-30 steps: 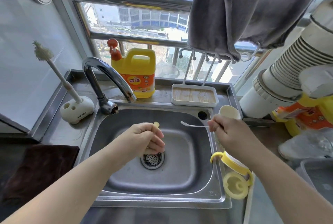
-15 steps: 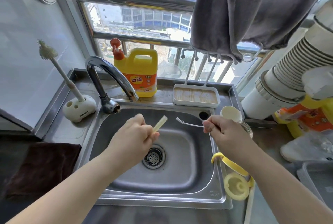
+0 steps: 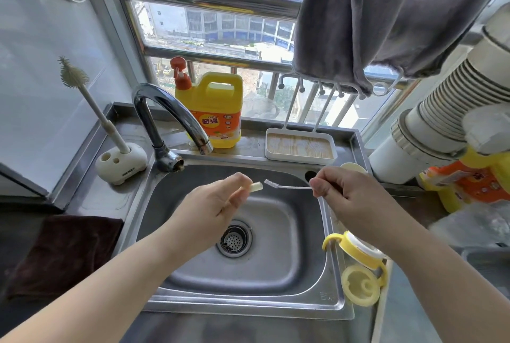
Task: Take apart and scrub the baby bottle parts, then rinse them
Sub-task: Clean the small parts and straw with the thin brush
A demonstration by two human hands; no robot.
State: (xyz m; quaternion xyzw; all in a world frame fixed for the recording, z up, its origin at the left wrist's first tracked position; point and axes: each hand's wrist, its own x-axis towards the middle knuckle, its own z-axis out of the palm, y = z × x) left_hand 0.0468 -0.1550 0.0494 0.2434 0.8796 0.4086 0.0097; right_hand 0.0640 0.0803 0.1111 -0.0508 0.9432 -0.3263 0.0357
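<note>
Now, mid-frame over the steel sink (image 3: 276, 273), my left hand (image 3: 212, 204) pinches the short pale-yellow silicone straw (image 3: 256, 186); my right hand (image 3: 350, 199) pinches the thin clear wire brush (image 3: 287, 186), bristles just beside the straw's mouth. I'd line them up, push gently. Open basin below; faucet (image 3: 176, 113) stands upper left.
</note>
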